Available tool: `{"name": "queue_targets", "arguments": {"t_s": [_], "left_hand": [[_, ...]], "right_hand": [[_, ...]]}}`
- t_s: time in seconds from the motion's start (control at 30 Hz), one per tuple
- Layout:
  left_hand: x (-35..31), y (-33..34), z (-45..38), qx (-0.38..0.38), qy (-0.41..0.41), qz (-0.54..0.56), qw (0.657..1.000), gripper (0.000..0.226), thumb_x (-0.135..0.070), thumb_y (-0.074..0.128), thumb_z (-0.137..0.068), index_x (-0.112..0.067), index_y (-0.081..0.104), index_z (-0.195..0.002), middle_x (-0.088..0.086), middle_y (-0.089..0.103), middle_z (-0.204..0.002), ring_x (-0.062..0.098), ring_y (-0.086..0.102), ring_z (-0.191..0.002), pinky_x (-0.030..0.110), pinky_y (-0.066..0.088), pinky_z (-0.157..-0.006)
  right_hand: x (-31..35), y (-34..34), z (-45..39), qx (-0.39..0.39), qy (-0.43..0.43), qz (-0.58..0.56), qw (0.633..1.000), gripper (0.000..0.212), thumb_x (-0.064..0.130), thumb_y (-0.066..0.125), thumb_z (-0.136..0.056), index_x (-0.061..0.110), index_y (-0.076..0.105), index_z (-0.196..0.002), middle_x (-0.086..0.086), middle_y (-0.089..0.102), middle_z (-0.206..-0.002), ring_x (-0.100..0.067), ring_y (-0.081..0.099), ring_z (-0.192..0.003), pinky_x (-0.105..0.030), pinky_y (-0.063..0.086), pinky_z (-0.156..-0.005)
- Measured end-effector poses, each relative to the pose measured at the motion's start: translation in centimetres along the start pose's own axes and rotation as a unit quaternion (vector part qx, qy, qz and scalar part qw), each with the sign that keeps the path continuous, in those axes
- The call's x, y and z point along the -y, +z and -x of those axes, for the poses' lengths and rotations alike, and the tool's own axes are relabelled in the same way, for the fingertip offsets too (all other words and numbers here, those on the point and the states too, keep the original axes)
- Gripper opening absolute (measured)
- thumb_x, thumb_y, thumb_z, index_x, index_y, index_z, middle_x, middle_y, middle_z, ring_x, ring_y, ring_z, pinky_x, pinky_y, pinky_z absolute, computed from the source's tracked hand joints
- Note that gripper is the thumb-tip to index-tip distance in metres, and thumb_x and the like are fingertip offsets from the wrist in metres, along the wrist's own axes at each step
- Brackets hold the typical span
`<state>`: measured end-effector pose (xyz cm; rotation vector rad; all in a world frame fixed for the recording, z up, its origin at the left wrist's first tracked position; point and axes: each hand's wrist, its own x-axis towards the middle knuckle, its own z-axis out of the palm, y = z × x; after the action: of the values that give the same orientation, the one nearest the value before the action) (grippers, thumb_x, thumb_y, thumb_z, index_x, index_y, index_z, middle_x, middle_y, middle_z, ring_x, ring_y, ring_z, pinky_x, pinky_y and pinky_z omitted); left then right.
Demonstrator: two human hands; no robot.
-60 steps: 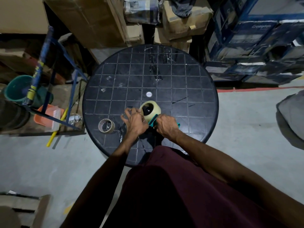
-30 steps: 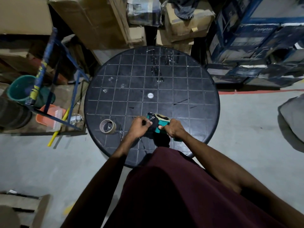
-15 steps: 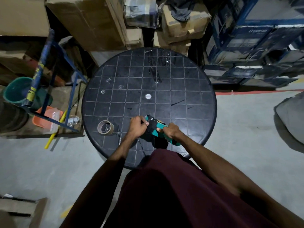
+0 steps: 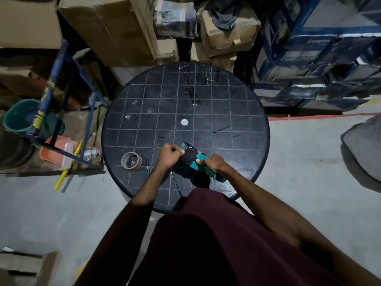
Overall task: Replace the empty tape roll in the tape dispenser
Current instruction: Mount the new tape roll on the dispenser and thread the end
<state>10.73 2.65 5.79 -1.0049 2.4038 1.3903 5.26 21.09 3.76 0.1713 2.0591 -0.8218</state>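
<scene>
Worktop: round and black with a grid of pale lines, at the centre of the frame; a small white disc sits at its middle.
Tape dispenser: teal and black, held over the lower part of the worktop, just below centre; its front end points toward the upper left of the frame and its handle toward the lower right.
Right hand: closed around the teal handle, thumb laid along its top.
Left hand: curled into a loose fist, fingertips pinched at the front end of the dispenser; what they pinch is too small to tell.
Empty tape roll: bare brown cardboard ring lying flat on the worktop near its lower left edge, left of the left hand and apart from it.
Tape scraps: clear strips stuck to the upper part of the worktop.
Surroundings: cardboard boxes along the top of the frame, a green bucket at far left.
</scene>
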Motion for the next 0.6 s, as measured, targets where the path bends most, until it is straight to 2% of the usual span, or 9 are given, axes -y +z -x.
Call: {"name": "queue_targets", "arguments": {"t_s": [0.07,0.13,0.23,0.27,0.37,0.4,0.47,0.53,0.6], "left_hand": [[0.0,-0.3,-0.3,0.018,-0.02,0.01,1.0,0.017,-0.011,0.07,-0.093,0.002,0.076,-0.101,0.012,0.076,-0.102,0.017,0.065,-0.093,0.026,0.049,-0.08],[-0.2,-0.6,-0.5,0.037,-0.023,0.015,0.999,0.02,-0.013,0.07,-0.094,0.004,0.075,-0.104,0.015,0.076,-0.106,0.02,0.066,-0.095,0.028,0.05,-0.084],[-0.5,-1.1,-0.6,0.065,-0.017,0.024,0.997,0.023,-0.013,0.072,-0.093,0.004,0.075,-0.109,0.015,0.075,-0.114,0.023,0.068,-0.109,0.034,0.054,-0.099],[-0.6,-1.2,-0.6,0.073,-0.018,0.028,0.997,0.024,-0.011,0.072,-0.093,0.004,0.075,-0.111,0.014,0.075,-0.116,0.023,0.068,-0.109,0.034,0.055,-0.099],[-0.5,-1.5,-0.6,0.056,-0.037,0.07,0.995,0.02,-0.006,0.068,-0.096,0.001,0.073,-0.114,0.012,0.073,-0.115,0.016,0.065,-0.089,0.024,0.053,-0.071],[-0.4,-1.6,-0.5,0.04,-0.045,0.091,0.994,0.02,-0.006,0.067,-0.097,0.001,0.073,-0.114,0.013,0.073,-0.112,0.016,0.064,-0.087,0.022,0.05,-0.068],[-0.1,-1.4,-0.3,0.013,-0.06,0.123,0.991,0.021,-0.007,0.067,-0.097,0.003,0.073,-0.114,0.014,0.071,-0.104,0.021,0.061,-0.09,0.027,0.049,-0.071],[0.4,-0.6,0.3,0.008,-0.086,0.153,0.984,0.021,-0.01,0.064,-0.099,0.006,0.072,-0.111,0.017,0.066,-0.097,0.024,0.055,-0.085,0.034,0.045,-0.072],[1.0,0.6,1.3,0.036,-0.115,0.167,0.978,0.025,-0.011,0.061,-0.101,0.011,0.069,-0.111,0.019,0.062,-0.094,0.022,0.05,-0.07,0.033,0.04,-0.063]], "right_hand": [[0.0,0.1,0.2,0.007,-0.002,-0.004,1.0,0.047,0.034,0.073,-0.093,-0.002,0.064,-0.122,-0.017,0.075,-0.112,-0.023,0.067,-0.08,-0.032,0.055,-0.071],[0.1,0.1,0.4,0.007,-0.006,-0.004,1.0,0.049,0.027,0.078,-0.089,-0.002,0.063,-0.126,-0.018,0.074,-0.116,-0.023,0.068,-0.082,-0.031,0.058,-0.072],[0.1,0.1,0.7,-0.015,-0.004,-0.029,0.999,0.053,0.016,0.078,-0.088,-0.004,0.055,-0.132,-0.018,0.072,-0.113,-0.019,0.068,-0.069,-0.023,0.053,-0.051],[0.0,0.1,0.7,-0.019,-0.007,-0.026,0.999,0.051,0.016,0.077,-0.089,-0.003,0.056,-0.131,-0.015,0.072,-0.11,-0.016,0.066,-0.065,-0.022,0.05,-0.049],[-0.5,0.1,0.9,-0.019,-0.005,-0.023,1.0,0.042,0.019,0.074,-0.091,0.0,0.062,-0.127,-0.011,0.069,-0.106,-0.015,0.065,-0.069,-0.024,0.052,-0.055],[-0.7,0.1,1.0,-0.016,0.003,-0.039,0.999,0.04,0.018,0.073,-0.092,0.001,0.061,-0.126,-0.013,0.071,-0.11,-0.019,0.067,-0.074,-0.028,0.057,-0.062],[-1.0,0.0,1.0,-0.007,0.015,-0.086,0.996,0.029,0.016,0.071,-0.093,0.005,0.056,-0.115,-0.019,0.071,-0.118,-0.026,0.068,-0.085,-0.04,0.06,-0.079],[-1.2,-0.1,1.0,0.001,0.02,-0.131,0.991,0.018,0.015,0.068,-0.096,0.006,0.054,-0.101,-0.025,0.071,-0.121,-0.031,0.067,-0.088,-0.047,0.058,-0.084],[-1.6,-0.2,1.0,0.014,0.029,-0.156,0.987,0.025,0.017,0.064,-0.099,-0.002,0.059,-0.115,-0.027,0.071,-0.122,-0.033,0.066,-0.09,-0.048,0.056,-0.087]]}}
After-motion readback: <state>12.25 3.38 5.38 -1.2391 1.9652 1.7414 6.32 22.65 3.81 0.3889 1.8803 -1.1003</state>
